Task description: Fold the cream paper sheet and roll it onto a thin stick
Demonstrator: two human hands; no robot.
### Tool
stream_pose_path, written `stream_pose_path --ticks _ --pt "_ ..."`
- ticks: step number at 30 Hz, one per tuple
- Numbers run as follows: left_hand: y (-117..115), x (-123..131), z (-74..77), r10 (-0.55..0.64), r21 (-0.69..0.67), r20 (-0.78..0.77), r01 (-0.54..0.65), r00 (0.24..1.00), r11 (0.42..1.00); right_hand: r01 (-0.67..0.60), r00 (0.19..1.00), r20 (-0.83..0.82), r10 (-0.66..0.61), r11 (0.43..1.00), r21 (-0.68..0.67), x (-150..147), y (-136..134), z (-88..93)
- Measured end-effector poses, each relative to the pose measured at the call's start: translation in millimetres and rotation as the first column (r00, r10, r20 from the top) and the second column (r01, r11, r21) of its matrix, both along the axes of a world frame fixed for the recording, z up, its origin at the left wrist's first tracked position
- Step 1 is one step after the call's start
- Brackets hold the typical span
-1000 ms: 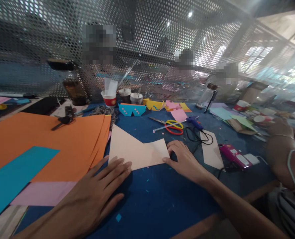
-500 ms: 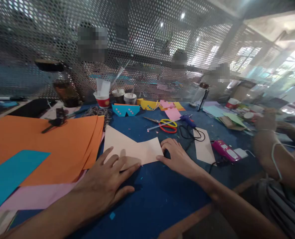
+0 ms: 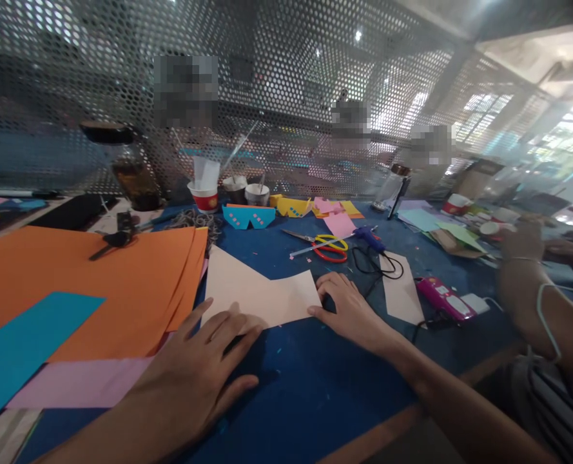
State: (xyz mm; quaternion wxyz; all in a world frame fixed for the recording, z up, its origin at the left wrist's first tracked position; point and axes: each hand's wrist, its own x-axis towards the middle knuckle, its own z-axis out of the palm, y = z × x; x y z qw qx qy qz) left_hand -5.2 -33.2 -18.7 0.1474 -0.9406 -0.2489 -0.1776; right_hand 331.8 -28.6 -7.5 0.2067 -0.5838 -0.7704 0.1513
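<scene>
A pale peach sheet of paper, with a wide V-shaped dip in its far edge, lies on the blue tabletop in front of me. My left hand rests with spread fingers on its near left part, the fingertips touching the paper. At the short right edge, my right hand holds the sheet between thumb and curled fingers. Beyond the paper lie scissors with red and yellow handles. A blue glue gun is close by, its black cord looping over another peach paper piece.
Orange sheets and a blue strip lie at left. Blue paper glasses, yellow paper glasses and paper cups stand before a perforated metal screen. Right: a magenta device and another person's arm.
My left hand has slid slightly left and back along the paper. My right hand keeps its place at the right edge. The whole view has shifted a little.
</scene>
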Motion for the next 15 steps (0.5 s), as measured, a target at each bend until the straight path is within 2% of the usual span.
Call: stream_pose_path --ticks 6,15 --pt "-9 -10 4.7 0.053 0.045 0.034 -0.055 0.998 0.997 0.017 0.999 0.031 -0.017 1.000 0.009 -1 -1 -1.6" --pt "-12 -27 4.7 0.042 0.064 0.050 -0.045 0.998 0.997 0.011 0.998 0.055 -0.013 0.999 0.034 2 0 -5.6"
